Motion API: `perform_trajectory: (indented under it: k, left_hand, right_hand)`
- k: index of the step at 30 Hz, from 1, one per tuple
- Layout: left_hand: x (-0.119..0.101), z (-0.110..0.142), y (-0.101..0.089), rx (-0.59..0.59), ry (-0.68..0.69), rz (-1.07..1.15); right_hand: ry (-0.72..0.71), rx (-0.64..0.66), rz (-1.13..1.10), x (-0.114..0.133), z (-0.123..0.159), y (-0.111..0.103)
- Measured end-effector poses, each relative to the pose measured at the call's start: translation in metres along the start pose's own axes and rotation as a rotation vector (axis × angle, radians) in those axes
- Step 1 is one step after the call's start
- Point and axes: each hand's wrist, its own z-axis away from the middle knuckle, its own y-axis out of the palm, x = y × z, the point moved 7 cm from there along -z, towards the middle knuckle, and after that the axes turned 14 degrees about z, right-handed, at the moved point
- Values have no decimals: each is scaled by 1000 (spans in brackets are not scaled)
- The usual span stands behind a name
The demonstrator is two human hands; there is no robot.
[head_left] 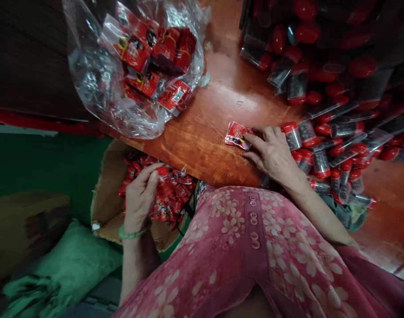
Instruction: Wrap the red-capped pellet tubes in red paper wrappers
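My left hand, with a green bangle at its wrist, is over the cardboard box below the table edge. Its thumb and fingers are closed in a pinch on a small red packet. On the table, a small stack of printed red cards lies flat. My right hand has its thumb and fingers closed at the right end of this stack; whether it grips one card or several I cannot tell. Just right of that hand lie clear tubes with red caps and dark contents.
A clear plastic bag holds banded bundles of red cards. The cardboard box contains many red packets. More red-capped tubes are heaped at the upper right of the orange table. A pale green sack rests at lower left.
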Motion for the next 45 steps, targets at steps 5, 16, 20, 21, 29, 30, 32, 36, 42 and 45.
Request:
perform_trajectory:
  k: [5,16,20,21,29,30,32,36,42,45]
  left_hand:
    - [-4,17,-39,-23,218,-505]
    - [-82,-75,167,253,597,-440]
    - [-67,-88,194,295,640,-460]
    - [-64,-88,195,296,646,-453]
    - [-68,-88,192,243,666,-374]
    - [-68,-89,192,240,659,-366]
    - [-70,-90,192,243,667,-348]
    - [-75,-92,192,275,681,-317]
    - [-71,-99,189,309,546,-232]
    - [-66,-103,189,318,443,-179]
  right_hand:
    - [7,-16,80,6,-1,8]
    - [-28,-19,11,8,-5,0]
    - [-35,23,-50,9,-9,-4]
    - [-37,37,-75,9,-10,-5]
    - [39,-120,-194,-46,-7,-41]
    - [79,-166,-152,-59,-8,-46]
    - [138,-221,-42,-77,-12,-54]
    - [162,-239,178,-81,-36,-61]
    - [98,-179,227,-76,-87,-48]
    - [62,-218,160,-84,-103,-41]
